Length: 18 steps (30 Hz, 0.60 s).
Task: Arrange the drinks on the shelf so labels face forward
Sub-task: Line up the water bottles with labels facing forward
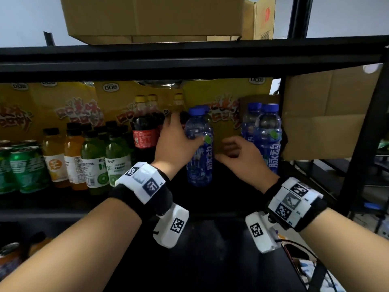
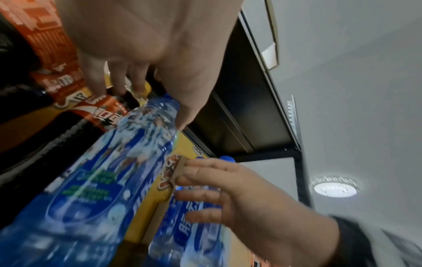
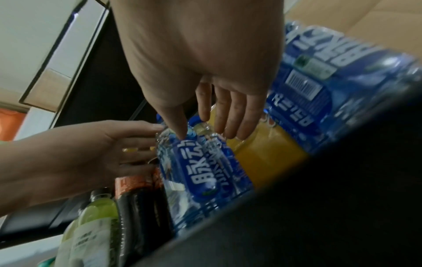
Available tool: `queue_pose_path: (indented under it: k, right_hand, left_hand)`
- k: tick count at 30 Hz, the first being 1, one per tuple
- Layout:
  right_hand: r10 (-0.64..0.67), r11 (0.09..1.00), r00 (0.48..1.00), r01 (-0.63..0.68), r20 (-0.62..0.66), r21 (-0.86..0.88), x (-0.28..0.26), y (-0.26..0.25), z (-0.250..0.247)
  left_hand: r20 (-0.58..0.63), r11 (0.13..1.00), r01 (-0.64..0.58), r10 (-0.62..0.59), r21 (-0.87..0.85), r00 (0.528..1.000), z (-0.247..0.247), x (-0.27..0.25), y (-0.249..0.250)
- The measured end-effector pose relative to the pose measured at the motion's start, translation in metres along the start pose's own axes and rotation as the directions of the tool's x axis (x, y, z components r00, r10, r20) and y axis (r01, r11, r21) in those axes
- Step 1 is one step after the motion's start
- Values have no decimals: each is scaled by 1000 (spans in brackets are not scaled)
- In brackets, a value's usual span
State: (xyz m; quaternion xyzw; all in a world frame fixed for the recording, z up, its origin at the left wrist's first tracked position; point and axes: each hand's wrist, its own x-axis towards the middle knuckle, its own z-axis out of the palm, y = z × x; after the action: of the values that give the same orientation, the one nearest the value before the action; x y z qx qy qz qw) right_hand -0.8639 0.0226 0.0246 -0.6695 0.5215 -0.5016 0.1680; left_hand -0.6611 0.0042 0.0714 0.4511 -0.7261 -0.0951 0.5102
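The left grip [image 1: 176,142] curled round the upper body of a blue bottle [image 1: 200,163] standing on the shelf [image 1: 63,204], beside the cola [image 1: 145,133]. The right grip [image 1: 237,154] hung loose, fingers relaxed, holding nothing, between that bottle and two more blue bottles [image 1: 267,140].

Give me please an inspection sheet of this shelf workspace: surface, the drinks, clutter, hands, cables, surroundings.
Surface: black shelf board, dark; the front part before the hands is bare.
Job's things: blue bottle upright, white label text turned toward the right; two more blue bottles at the right; cola bottles, juice bottles and green cans at the left.
Clutter: yellow cartons behind the drinks.
Hands: left hand has its grip around the blue bottle; right hand open beside it, holding nothing.
Cables: thin cable below the right wrist.
Surroundings: cardboard boxes on the upper shelf; brown cardboard at the right.
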Motion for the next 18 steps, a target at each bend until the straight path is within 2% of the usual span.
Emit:
queue_pose_path:
  k: [3, 5, 7, 10, 13, 15, 18]
  right_hand:
    - [-52, 997, 995, 47, -83, -68, -11, 5, -17]
    - [-73, 992, 990, 60, -122, -113, -18, 10, -30]
    - [-81, 989, 978, 54, -192, -139, -24, 18, -45]
    - [-30, 994, 951, -4, -309, -108, -31, 34, -66]
    - [103, 995, 902, -94, -420, 42, -33, 45, -78]
    - [189, 982, 871, -165, -453, 93, -28, 51, -80]
    - [288, 953, 895, -235, -340, 191, -19, 56, -76]
  left_hand:
    - [-174, 981, -191, 191, 12, 966, 11, -23, 11]
    - [-165, 953, -302, 299, 8, 940, 24, -38, 19]
    - [-65, 935, -354, 354, 14, 933, 41, -49, 26]
    - [224, 952, -305, 291, 30, 930, 70, -60, 29]
    - [457, 975, -206, 146, 84, 877, 91, -69, 23]
    - [525, 973, -179, 76, 148, 848, 99, -74, 17]
    - [564, 964, -169, 25, 206, 826, 104, -76, 12]
